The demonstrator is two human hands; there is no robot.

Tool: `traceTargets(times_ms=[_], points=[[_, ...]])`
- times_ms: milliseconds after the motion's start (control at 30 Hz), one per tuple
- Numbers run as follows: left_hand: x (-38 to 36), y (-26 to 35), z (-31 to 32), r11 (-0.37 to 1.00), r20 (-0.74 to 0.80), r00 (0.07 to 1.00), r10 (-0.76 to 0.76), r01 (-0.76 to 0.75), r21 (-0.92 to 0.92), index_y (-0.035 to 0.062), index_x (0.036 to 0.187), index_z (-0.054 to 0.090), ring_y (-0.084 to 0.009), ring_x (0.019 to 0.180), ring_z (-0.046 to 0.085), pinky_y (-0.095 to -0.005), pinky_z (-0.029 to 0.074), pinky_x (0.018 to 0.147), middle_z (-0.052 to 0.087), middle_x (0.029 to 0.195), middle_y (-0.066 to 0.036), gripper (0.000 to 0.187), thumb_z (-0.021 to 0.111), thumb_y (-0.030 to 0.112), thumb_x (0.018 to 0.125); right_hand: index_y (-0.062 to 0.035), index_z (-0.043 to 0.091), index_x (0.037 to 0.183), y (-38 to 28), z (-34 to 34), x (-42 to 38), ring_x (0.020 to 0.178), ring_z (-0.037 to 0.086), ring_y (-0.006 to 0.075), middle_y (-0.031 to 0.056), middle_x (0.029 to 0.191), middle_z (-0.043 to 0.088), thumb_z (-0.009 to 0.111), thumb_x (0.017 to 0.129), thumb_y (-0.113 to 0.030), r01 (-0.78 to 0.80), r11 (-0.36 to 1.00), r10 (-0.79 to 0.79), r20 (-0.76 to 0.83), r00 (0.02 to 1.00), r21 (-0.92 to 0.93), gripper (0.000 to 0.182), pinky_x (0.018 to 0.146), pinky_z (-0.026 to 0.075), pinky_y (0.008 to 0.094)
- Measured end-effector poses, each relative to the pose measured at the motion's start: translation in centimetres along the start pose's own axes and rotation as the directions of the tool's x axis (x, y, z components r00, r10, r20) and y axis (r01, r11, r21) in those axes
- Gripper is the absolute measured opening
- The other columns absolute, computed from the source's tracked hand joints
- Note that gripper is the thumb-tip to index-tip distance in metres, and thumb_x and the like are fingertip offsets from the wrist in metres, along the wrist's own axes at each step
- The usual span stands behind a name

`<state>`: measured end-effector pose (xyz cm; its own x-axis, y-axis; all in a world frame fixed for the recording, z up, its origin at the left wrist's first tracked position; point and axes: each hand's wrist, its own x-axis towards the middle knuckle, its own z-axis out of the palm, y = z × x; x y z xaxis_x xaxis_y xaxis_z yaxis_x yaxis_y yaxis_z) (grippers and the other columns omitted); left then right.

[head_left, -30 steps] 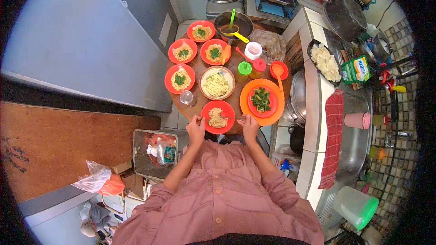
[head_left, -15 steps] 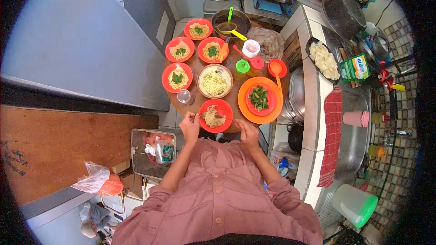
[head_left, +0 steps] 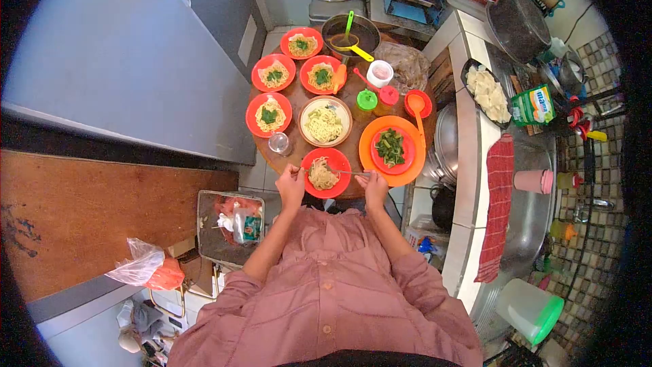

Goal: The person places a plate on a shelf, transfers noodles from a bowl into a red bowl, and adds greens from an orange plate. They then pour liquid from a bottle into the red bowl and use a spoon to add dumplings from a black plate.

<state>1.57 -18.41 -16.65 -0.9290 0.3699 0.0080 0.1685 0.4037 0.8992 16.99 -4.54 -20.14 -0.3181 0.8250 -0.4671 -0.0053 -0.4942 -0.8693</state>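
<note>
Closest to me on the round table is a red bowl (head_left: 339, 187) of pale noodles (head_left: 322, 175). My right hand (head_left: 374, 190), closed, pinches the handle of a metal spoon (head_left: 354, 173) that reaches over the rim to the noodles. At the bowl's left rim, my left hand (head_left: 291, 186) is closed around a thin metal utensil whose kind I cannot make out. Just beyond stands a patterned bowl (head_left: 305, 137) of yellowish noodles. To the right, an orange plate (head_left: 409, 175) carries a red bowl of cooked greens (head_left: 389, 148).
Several red bowls (head_left: 251, 122) of noodles topped with greens stand at the left. A clear glass (head_left: 278, 143) is close to my left hand. Lidded jars (head_left: 367, 100), a pan (head_left: 370, 30) with a strainer and a small red bowl with an orange spoon (head_left: 418, 112) occupy the far side.
My right hand has moved slightly forward, and more of the spoon's handle shows over the bowl. The noodles in the near bowl have shifted a little. The whole view has moved slightly.
</note>
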Motion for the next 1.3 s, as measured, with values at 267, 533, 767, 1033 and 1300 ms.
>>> traceTargets(times_ms=[267,533,767,1033,1300], points=[[-0.1,1.3,-1.5,0.995,0.022,1.0,0.004,-0.002,-0.097,-0.0037,0.071,0.05,-0.0072,0.062,0.059,-0.0248,0.046,0.055,0.058,0.059,-0.008,0.015,0.061,0.005,0.077,0.0066,0.054,0.088,-4.7,0.7,-3.9,0.075,0.064,0.0203,0.0136,0.084,0.062,0.036,0.092,-0.011,0.385,0.888,-0.326,0.245,0.913,-0.252,0.026,0.066,0.052,0.026],[-1.4,0.7,-3.0,0.997,0.076,0.995,0.06,-0.064,0.053,-0.0026,0.07,0.051,-0.0155,0.059,0.062,-0.0285,0.046,0.053,0.059,0.061,-0.012,0.015,0.061,0.006,0.076,0.0038,0.055,0.089,-4.9,-0.8,-4.0,0.07,0.064,0.0165,0.0115,0.077,0.063,0.04,0.091,-0.01,0.555,0.631,-0.509,0.251,0.823,-0.541,0.02,0.062,0.051,0.0263],[-1.2,-0.8,-0.5,0.998,0.096,0.995,0.038,-0.042,0.045,-0.0015,0.07,0.051,-0.0161,0.06,0.062,-0.0289,0.046,0.054,0.059,0.061,-0.013,0.014,0.061,0.007,0.076,0.0083,0.054,0.087,-0.4,-0.4,-0.6,0.072,0.064,0.0212,0.0115,0.079,0.059,0.039,0.092,-0.013,0.105,0.993,-0.105,0.0,0.994,-0.062,0.026,0.064,0.053,0.0294],[-1.5,1.6,-1.4,0.997,0.084,0.994,0.072,-0.073,0.01,-0.0021,0.071,0.051,-0.0116,0.059,0.06,-0.0266,0.046,0.054,0.059,0.06,-0.01,0.014,0.061,0.007,0.077,0.0051,0.056,0.088,-4.7,0.7,-4.0,0.073,0.064,0.0204,0.0128,0.083,0.062,0.04,0.09,-0.009,0.632,0.649,-0.531,0.343,0.775,-0.424,0.021,0.066,0.05,0.0279],[-2.4,1.2,-2.8,0.995,0.0,1.0,0.004,-0.004,0.096,-0.0034,0.069,0.051,-0.0129,0.056,0.059,-0.028,0.046,0.053,0.058,0.06,-0.011,0.016,0.061,0.007,0.076,0.0023,0.058,0.088,-4.4,0.6,-2.6,0.074,0.064,0.0221,0.0133,0.079,0.063,0.043,0.088,-0.005,0.693,0.457,-0.607,0.374,0.701,-0.558,0.017,0.066,0.048,0.0301]])
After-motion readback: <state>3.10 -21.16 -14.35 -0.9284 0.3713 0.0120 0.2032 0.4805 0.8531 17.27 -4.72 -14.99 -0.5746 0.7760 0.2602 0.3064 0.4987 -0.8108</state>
